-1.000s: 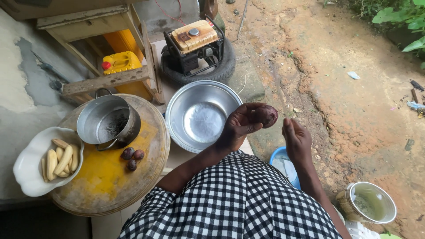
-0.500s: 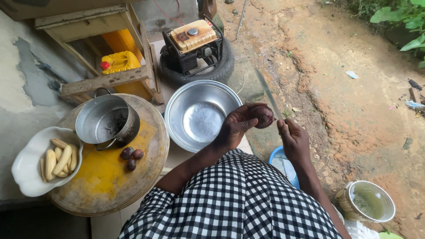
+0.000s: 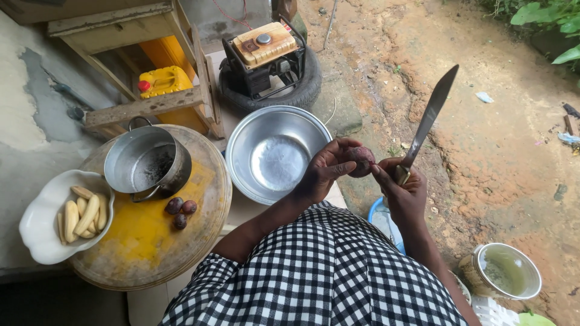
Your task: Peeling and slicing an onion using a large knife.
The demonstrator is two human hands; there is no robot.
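My left hand (image 3: 326, 170) grips a small round purple-brown onion (image 3: 361, 160) just right of a wide metal basin (image 3: 275, 154). My right hand (image 3: 402, 192) is closed around the handle of a long knife (image 3: 428, 118) whose blade points up and to the right. Its fingertips touch the onion's right side. Both arms come out of a black-and-white checked sleeve.
A round yellow-stained wooden board (image 3: 151, 235) carries a metal pot (image 3: 147, 164) and three small onions (image 3: 180, 211). A white dish of peeled plantains (image 3: 57, 216) sits at left. A generator on a tyre (image 3: 266, 57), a yellow jerrycan (image 3: 163, 81), a blue bowl (image 3: 379, 217) and a tin (image 3: 504, 271) stand around.
The knife has appeared and swung up, its blade now raised to the right. My right hand has closed in on the onion; my left hand has kept holding it.
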